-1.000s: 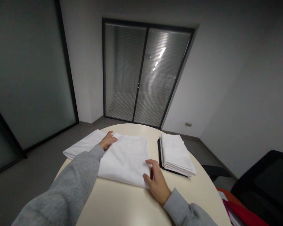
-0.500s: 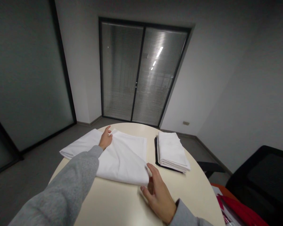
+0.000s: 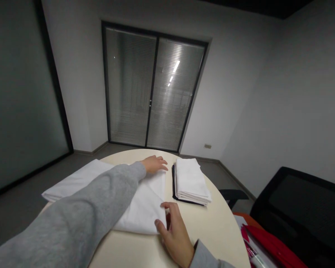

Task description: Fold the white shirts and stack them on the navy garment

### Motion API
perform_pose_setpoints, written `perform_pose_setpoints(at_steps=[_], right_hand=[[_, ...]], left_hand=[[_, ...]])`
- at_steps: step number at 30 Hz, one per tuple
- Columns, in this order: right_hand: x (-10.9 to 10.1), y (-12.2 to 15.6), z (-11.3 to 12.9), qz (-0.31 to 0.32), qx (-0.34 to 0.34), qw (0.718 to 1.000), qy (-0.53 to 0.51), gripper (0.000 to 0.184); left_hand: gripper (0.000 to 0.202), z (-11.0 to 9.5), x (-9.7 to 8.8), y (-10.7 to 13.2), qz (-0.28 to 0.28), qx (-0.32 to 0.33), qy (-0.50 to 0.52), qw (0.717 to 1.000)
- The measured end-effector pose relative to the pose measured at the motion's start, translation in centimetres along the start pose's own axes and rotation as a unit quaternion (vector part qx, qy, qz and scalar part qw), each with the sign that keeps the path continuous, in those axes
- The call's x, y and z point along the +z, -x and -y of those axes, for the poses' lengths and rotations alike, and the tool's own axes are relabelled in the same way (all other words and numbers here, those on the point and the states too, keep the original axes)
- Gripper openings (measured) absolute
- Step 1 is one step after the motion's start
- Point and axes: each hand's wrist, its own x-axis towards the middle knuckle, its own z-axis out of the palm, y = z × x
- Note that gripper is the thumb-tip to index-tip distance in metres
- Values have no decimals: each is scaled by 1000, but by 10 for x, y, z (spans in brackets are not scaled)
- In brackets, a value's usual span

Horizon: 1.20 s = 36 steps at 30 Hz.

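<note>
A white cloth point(image 3: 141, 214), partly folded, lies across the left half of a round table. My left hand point(image 3: 155, 164) reaches to the cloth's far right corner, palm down, fingers stretched out and resting at its edge. Its grey sleeve hides the middle of the cloth. At the near right corner is my right hand point(image 3: 175, 233), with thumb and forefinger apart and curved, their tips touching the cloth's edge. Just right of the cloth stands a stack of folded white cloths point(image 3: 191, 180), with a dark folded piece point(image 3: 174, 188) under it.
The round cream table point(image 3: 212, 227) has its edge curving close behind the stack. A black mesh chair point(image 3: 301, 208) stands at the right, with red items point(image 3: 270, 245) on its orange seat. A glass door with blinds point(image 3: 153, 89) is beyond the table.
My left hand has moved right along the cloth's far edge to its far right corner, and its fingers have straightened. My right hand stays at the near corner. The view has turned slightly right.
</note>
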Motion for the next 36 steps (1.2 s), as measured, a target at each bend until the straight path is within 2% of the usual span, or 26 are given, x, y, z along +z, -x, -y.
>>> perform_pose_setpoints(at_steps=[3,6,9,11,14,17,19,22,25,27,29,31,33,36], right_hand=[[-1,0,-5,-9,0,1000,-6,41],[1,6,-7,-15,0,1000,4,44],[2,13,-2,20,-3,998,53,48],[0,15,2,50,-16,996,78,44],[-2,14,6,67,-30,994,80,34],[-3,13,5,62,-12,995,78,32],[-3,13,5,46,2,995,87,32],[-5,13,7,38,-6,991,128,33],[-7,11,11,57,-28,984,169,35],[-9,10,12,71,-31,980,186,37],[-9,10,10,81,-32,976,198,38],[-9,10,7,88,-34,974,205,38],[-7,11,3,92,-36,973,207,36],[-6,12,0,90,-47,972,210,36]], left_hand=[[37,-16,17,-32,42,46,-18,998],[16,-13,19,-42,49,48,-29,997],[13,1,13,-43,29,13,-33,999],[10,8,14,-43,19,-20,-31,999],[5,6,29,-39,16,-66,-18,998],[16,-7,52,-31,7,-117,2,993],[30,-13,60,-24,-11,-155,15,988],[46,-10,48,-9,-26,-200,42,979],[45,0,17,25,-14,-221,82,972],[46,-3,-3,65,-7,-225,106,969],[53,-20,-12,117,-8,-228,119,966],[62,-48,-6,170,-12,-242,121,963],[64,-77,11,215,-8,-256,134,957],[59,-105,34,253,-23,-288,158,944]])
